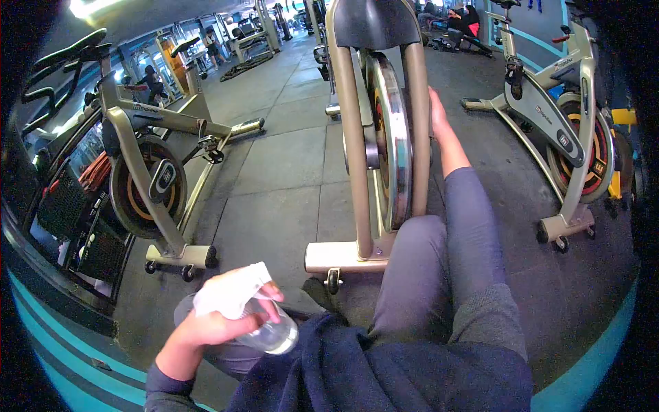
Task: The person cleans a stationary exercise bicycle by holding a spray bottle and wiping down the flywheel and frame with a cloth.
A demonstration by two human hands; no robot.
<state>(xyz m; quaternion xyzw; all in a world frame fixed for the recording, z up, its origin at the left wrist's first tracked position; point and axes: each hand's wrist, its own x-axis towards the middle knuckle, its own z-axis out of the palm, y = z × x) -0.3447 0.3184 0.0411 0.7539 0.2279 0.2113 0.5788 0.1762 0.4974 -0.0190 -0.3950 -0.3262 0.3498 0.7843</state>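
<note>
My left hand (223, 319) is closed around a clear bottle (272, 334) with pale contents, low at the left above my knee. A white cloth (230, 292) lies over the bottle's upper part and under my fingers. Straight ahead stands an exercise bike with two tan frame tubes (355, 158) and a metal-rimmed flywheel (395, 137). My right arm reaches along the bike's right side, and my right hand (438, 118) is against the outer side of the right tube. Its fingers are mostly hidden behind the tube, so what they hold cannot be made out.
A second exercise bike (161, 185) stands at the left and a third (563, 130) at the right. The middle bike's wheeled base (343, 257) is by my knees. Dark tiles (274, 206) cover the floor. People are farther back at both sides.
</note>
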